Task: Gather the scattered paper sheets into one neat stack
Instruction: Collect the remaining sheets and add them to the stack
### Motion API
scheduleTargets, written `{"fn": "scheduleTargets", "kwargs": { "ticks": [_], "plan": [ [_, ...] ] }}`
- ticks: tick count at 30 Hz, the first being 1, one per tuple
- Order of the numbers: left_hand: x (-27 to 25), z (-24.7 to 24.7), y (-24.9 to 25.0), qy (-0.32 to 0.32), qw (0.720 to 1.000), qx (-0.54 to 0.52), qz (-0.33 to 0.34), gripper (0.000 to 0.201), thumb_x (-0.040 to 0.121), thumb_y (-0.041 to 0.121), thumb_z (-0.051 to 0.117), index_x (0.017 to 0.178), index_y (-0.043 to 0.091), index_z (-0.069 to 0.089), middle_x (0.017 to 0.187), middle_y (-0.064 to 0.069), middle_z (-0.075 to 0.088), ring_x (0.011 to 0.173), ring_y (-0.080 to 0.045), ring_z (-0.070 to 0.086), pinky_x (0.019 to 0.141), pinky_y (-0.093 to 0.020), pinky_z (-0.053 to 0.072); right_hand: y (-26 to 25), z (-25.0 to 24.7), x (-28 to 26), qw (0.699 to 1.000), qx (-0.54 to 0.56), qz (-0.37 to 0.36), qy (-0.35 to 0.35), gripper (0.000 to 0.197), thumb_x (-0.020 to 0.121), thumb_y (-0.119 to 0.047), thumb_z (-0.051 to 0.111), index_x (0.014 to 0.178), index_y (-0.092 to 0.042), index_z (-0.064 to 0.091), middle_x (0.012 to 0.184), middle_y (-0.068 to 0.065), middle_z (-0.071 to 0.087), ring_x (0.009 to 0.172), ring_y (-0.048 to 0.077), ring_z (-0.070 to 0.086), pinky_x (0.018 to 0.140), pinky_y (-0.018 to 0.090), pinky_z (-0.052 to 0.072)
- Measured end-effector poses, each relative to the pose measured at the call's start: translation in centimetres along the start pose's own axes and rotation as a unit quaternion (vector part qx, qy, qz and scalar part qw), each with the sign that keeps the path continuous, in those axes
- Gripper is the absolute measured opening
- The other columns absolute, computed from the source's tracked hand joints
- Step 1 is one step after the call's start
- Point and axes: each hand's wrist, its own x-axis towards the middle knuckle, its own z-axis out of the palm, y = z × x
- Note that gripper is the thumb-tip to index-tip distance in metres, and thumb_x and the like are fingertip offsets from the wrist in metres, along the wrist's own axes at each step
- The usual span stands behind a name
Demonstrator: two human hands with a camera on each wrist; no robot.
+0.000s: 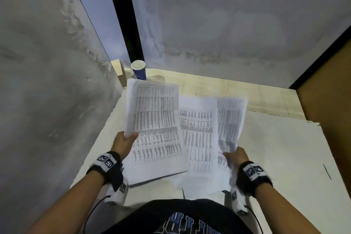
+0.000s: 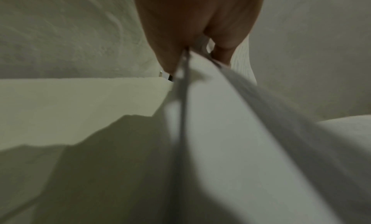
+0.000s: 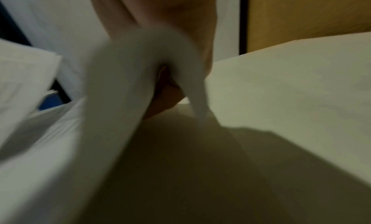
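Overhead, head view: printed sheets [image 1: 197, 135] are fanned over a white board [image 1: 284, 157] on a pale table [image 1: 266, 97]. One sheet [image 1: 152, 108] is raised at the left, pinched at its near corner by the left hand [image 1: 124, 143]. A second sheet [image 1: 230, 119] is lifted at the right, grasped at its near edge by the right hand [image 1: 236, 156]. Between them lies a flat sheet, overlapped at both sides. A blue cup [image 1: 139, 71] stands at the far left corner, just behind the raised sheet, beside a grey wall [image 1: 47, 81].

Left wrist view: paper is seen edge-on, clamped between thumb and fingers [image 2: 166, 53]; the grip is a firm pinch, and the picture is blurred.

Right wrist view: a sheet is curled over the fingers [image 3: 166, 91], which are closed around its edge; detail is lost to blur.

Handling note, as judgement: the step in hand appears to be drawing both outer sheets onto the middle one.
- Both sheets are best kept low and slid inward, so that curl is not creased.
- Edges should be matched against the flat sheet before the pinch is let go.
- The left sheet's far edge should be kept off the cup.
- Squaring is best done last, by tapping the pile's long edge on the board.
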Motion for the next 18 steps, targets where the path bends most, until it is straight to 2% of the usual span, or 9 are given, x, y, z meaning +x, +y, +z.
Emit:
{"fn": "scheduleTargets", "kwargs": {
  "ticks": [4, 6, 7, 8, 9, 11, 15, 17, 18],
  "plan": [
    [0.5, -2.0, -0.4, 0.018, 0.999, -0.027, -0.013, 0.032, 0.088, 0.023, 0.056, 0.112, 0.001, 0.059, 0.101, -0.013, 0.065, 0.095, -0.030, 0.061, 0.088, -0.040, 0.047, 2.1, -3.2, -0.1, 0.991, 0.130, -0.014, 0.030, 0.032, 0.081, -0.001, 0.062, 0.112, 0.003, 0.058, 0.069, 0.015, 0.056, 0.058, 0.024, 0.050, 0.061, 0.032, 0.039],
    [0.8, -2.9, -0.4, 0.027, 0.999, -0.039, -0.016, 0.034, 0.088, 0.023, 0.057, 0.113, 0.002, 0.059, 0.103, -0.016, 0.066, 0.097, -0.032, 0.063, 0.093, -0.046, 0.048, 2.6, -4.4, -1.2, 0.986, 0.164, -0.014, 0.041, 0.006, 0.081, 0.002, 0.061, 0.087, 0.003, 0.059, 0.048, 0.006, 0.054, 0.044, 0.019, 0.049, 0.051, 0.022, 0.039],
    [0.9, -3.3, -0.4, 0.029, 0.998, -0.048, -0.020, 0.034, 0.087, 0.023, 0.057, 0.113, 0.001, 0.059, 0.105, -0.017, 0.067, 0.097, -0.033, 0.064, 0.094, -0.049, 0.048, 2.8, -4.8, -1.6, 0.982, 0.184, -0.016, 0.046, 0.007, 0.082, 0.002, 0.060, 0.077, 0.000, 0.056, 0.041, 0.000, 0.053, 0.038, 0.013, 0.049, 0.044, 0.016, 0.038],
    [1.1, -3.7, -0.3, 0.033, 0.998, -0.058, -0.019, 0.035, 0.087, 0.023, 0.058, 0.114, 0.000, 0.059, 0.106, -0.018, 0.067, 0.097, -0.032, 0.064, 0.093, -0.049, 0.048, 3.1, -5.2, -2.0, 0.977, 0.206, -0.021, 0.047, 0.007, 0.082, 0.002, 0.060, 0.079, -0.002, 0.055, 0.044, 0.000, 0.055, 0.040, 0.012, 0.051, 0.042, 0.016, 0.039],
    [0.9, -4.1, 0.3, 0.040, 0.997, -0.068, -0.020, 0.034, 0.088, 0.021, 0.057, 0.114, -0.001, 0.058, 0.107, -0.018, 0.066, 0.095, -0.031, 0.064, 0.092, -0.047, 0.049, 3.2, -5.3, -2.7, 0.973, 0.224, -0.033, 0.052, 0.007, 0.083, 0.001, 0.060, 0.089, -0.001, 0.057, 0.057, 0.006, 0.060, 0.051, 0.018, 0.055, 0.047, 0.019, 0.041],
    [0.6, -4.9, 1.2, 0.055, 0.995, -0.077, -0.016, 0.033, 0.089, 0.017, 0.055, 0.115, -0.003, 0.056, 0.106, -0.019, 0.064, 0.092, -0.028, 0.063, 0.086, -0.039, 0.048, 3.8, -5.5, -2.9, 0.962, 0.263, -0.036, 0.071, 0.032, 0.083, -0.001, 0.061, 0.113, 0.007, 0.053, 0.088, 0.016, 0.059, 0.075, 0.025, 0.055, 0.061, 0.028, 0.041],
    [0.4, -6.5, 2.5, 0.099, 0.991, -0.089, -0.001, 0.035, 0.090, 0.014, 0.053, 0.118, -0.005, 0.054, 0.105, -0.014, 0.060, 0.097, -0.026, 0.058, 0.084, -0.034, 0.043, 4.7, -6.0, -3.3, 0.936, 0.341, -0.044, 0.076, 0.049, 0.080, -0.005, 0.065, 0.124, 0.010, 0.046, 0.108, 0.018, 0.057, 0.092, 0.028, 0.053, 0.083, 0.034, 0.042],
    [0.8, -7.3, 2.5, 0.118, 0.988, -0.100, 0.003, 0.036, 0.090, 0.015, 0.054, 0.120, -0.005, 0.053, 0.113, -0.018, 0.061, 0.102, -0.029, 0.059, 0.085, -0.035, 0.043, 5.2, -6.4, -3.3, 0.920, 0.377, -0.072, 0.076, 0.080, 0.064, -0.026, 0.080, 0.130, 0.004, 0.045, 0.122, 0.019, 0.057, 0.104, 0.031, 0.056, 0.098, 0.038, 0.042],
    [0.9, -7.6, 2.6, 0.130, 0.986, -0.108, 0.006, 0.036, 0.090, 0.015, 0.054, 0.120, -0.004, 0.053, 0.116, -0.021, 0.061, 0.104, -0.031, 0.059, 0.086, -0.036, 0.044, 5.7, -6.7, -3.0, 0.912, 0.394, -0.086, 0.073, 0.097, 0.052, -0.036, 0.084, 0.132, 0.001, 0.044, 0.123, 0.017, 0.056, 0.108, 0.031, 0.055, 0.099, 0.038, 0.043]
  ]
}}
